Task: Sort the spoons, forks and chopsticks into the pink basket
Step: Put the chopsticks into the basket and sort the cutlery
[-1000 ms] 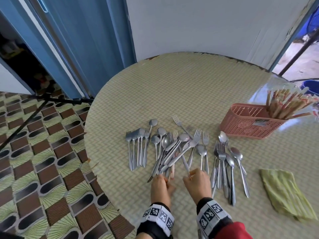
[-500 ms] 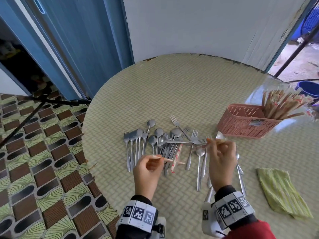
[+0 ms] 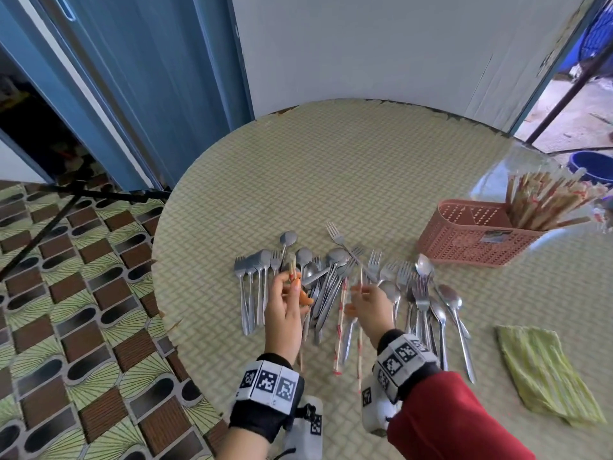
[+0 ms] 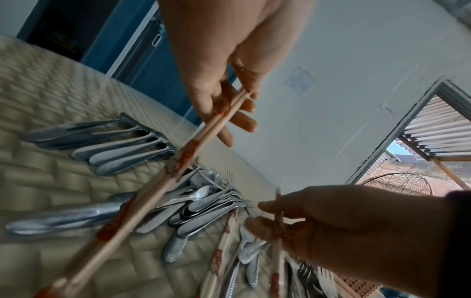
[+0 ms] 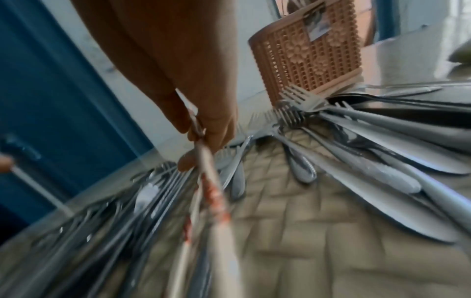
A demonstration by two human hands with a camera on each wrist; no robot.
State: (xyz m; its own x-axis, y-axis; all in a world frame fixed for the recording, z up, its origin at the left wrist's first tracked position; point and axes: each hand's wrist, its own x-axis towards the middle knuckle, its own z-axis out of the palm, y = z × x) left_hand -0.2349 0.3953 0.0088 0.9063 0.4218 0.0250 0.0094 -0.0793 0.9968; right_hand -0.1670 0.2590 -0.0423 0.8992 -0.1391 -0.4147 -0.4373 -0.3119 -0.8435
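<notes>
Steel spoons and forks (image 3: 331, 277) lie fanned out on the round table (image 3: 331, 180). Over the pile, my left hand (image 3: 287, 295) pinches a pair of wooden chopsticks (image 4: 183, 159) with red print near one end. My right hand (image 3: 366, 300) pinches another chopstick (image 3: 360, 353), whose long end trails toward me; in the right wrist view this chopstick (image 5: 211, 193) is blurred. One more chopstick (image 3: 341, 330) lies among the cutlery between my hands. The pink basket (image 3: 471, 240) stands at the right, with several chopsticks (image 3: 544, 200) upright in its right compartment.
A folded green cloth (image 3: 544, 376) lies at the table's near right. A second group of forks and spoons (image 3: 434, 303) lies right of my right hand. Blue doors (image 3: 149, 94) and a dark tripod leg (image 3: 66, 207) over the patterned floor are at the left.
Both hands lifted chopsticks out of the pile. The left hand has risen over the left spoons; the right hand has drawn back from near the basket toward the pile's middle.
</notes>
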